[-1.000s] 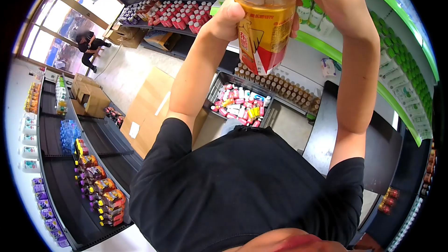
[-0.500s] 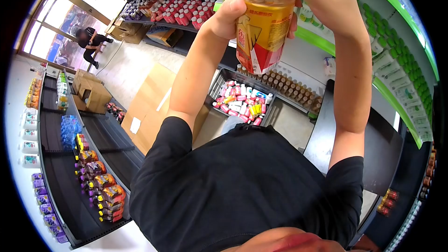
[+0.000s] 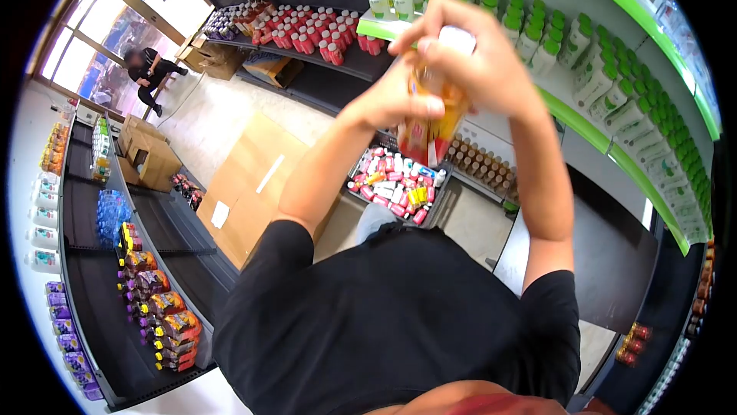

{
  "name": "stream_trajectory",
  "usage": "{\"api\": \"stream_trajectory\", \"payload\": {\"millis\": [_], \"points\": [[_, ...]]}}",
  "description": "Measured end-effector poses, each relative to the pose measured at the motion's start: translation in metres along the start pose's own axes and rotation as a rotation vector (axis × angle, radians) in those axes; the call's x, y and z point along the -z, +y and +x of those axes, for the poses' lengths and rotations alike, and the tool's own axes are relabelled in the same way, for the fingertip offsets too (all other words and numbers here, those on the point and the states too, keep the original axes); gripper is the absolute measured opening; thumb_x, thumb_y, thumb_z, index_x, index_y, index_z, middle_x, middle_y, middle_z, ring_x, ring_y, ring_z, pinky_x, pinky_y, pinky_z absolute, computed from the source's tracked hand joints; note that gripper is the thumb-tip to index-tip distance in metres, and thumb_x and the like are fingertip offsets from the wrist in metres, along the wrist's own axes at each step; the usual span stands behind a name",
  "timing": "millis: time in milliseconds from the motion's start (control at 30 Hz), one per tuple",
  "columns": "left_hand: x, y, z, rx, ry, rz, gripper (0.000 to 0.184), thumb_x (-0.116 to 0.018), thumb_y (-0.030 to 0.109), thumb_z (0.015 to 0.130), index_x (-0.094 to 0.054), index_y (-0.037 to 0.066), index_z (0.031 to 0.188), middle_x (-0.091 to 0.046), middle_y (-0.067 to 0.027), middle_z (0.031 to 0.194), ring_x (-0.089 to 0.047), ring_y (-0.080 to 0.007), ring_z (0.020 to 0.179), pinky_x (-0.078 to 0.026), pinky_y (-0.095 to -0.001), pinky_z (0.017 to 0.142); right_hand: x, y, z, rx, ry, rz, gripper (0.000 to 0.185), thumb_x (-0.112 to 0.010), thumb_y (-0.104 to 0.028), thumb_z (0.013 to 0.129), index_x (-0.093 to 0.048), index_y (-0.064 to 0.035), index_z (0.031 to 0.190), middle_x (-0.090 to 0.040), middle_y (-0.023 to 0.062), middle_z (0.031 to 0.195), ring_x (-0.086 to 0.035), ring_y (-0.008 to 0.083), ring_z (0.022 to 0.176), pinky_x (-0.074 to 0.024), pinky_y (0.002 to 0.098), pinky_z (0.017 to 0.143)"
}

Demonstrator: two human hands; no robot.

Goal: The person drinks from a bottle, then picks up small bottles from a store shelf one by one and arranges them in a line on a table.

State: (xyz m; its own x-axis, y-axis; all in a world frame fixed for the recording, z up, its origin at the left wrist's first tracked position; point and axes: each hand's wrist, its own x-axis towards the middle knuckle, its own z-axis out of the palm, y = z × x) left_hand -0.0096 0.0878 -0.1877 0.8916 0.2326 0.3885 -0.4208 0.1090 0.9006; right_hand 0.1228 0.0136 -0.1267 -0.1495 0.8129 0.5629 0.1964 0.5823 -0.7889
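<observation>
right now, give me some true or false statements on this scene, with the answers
1. Both the left hand and the right hand are on the amber bottle. True.
2. The amber bottle has a green cap. False: its cap is white.
3. The dark crate holds nothing. False: it holds many small bottles, pink, white and yellow among them.
4. Green-capped bottles stand on the green-edged shelf. True.
5. The left hand is empty. False: it grips the amber bottle's body.
</observation>
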Motion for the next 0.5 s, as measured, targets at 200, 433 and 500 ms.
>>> {"api": "stream_trajectory", "payload": {"millis": [200, 433, 500], "points": [[0.024, -0.053, -0.065, 0.086, 0.256, 0.276, 0.057, -0.080, 0.025, 0.067, -0.054, 0.001, 0.112, -0.060, -0.0040, 0.097, -0.057, -0.0125, 0.090, -0.046, -0.0301, 0.082, -0.053, 0.062, -0.053, 0.002, 0.165, -0.061, 0.027, -0.048, -0.018, 0.090, -0.057, 0.0011, 0.107, -0.063, 0.0126, 0.104, -0.060, 0.0242, 0.100, -0.0458, 0.0338, 0.088], [0.095, -0.112, -0.150, 0.548, -0.202, 0.308, 0.063, -0.075, 0.035, 0.073, -0.053, -0.004, 0.119, -0.063, -0.0111, 0.105, -0.057, -0.0198, 0.098, -0.043, -0.0323, 0.089, -0.103, 0.150, -0.117, -0.186, 0.027, -0.334, 0.027, -0.060, -0.027, 0.082, -0.062, -0.0037, 0.096, -0.065, 0.0109, 0.094, -0.063, 0.0241, 0.091, -0.0438, 0.0344, 0.085], [0.111, -0.127, -0.169, 0.665, -0.310, 0.407, 0.058, -0.075, 0.037, 0.072, -0.057, -0.001, 0.112, -0.064, -0.0108, 0.101, -0.059, -0.0183, 0.095, -0.044, -0.0322, 0.087, -0.114, 0.185, -0.126, 0.000, -0.091, -0.528, 0.024, -0.064, -0.031, 0.078, -0.062, -0.0072, 0.078, -0.063, 0.0095, 0.079, -0.061, 0.0245, 0.075, -0.0435, 0.0327, 0.069]]}}
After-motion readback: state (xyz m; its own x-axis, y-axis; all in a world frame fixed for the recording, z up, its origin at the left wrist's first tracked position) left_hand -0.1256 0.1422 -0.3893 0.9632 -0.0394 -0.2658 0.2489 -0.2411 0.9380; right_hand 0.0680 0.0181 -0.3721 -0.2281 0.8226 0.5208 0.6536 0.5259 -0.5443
